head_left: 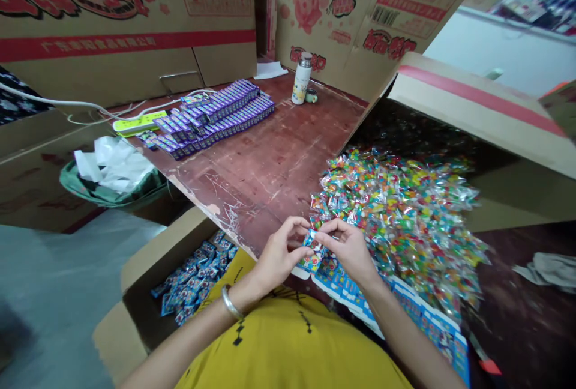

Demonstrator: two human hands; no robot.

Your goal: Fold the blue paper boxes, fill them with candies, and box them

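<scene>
Between my two hands is a small blue printed candy box [310,236]. My left hand [284,252] pinches its left side with thumb and fingers. My right hand [350,252] grips the other side, fingertips bent over the top. Below and to the right of them, a row of flat blue printed cartons [420,311] lies along the table's near edge. Just beyond my right hand spreads a heap of clear bags of colourful candies [396,209]. Down at the left, an open cardboard box [153,257] holds many small blue packets [198,278].
Stacked purple boxes [216,116] stand on the red-brown table [279,155], near a patterned flask [302,78]. A green-lined bin [114,194] with white paper is at the left. Big cartons [135,23] wall the back; a grey cloth [549,270] lies far right.
</scene>
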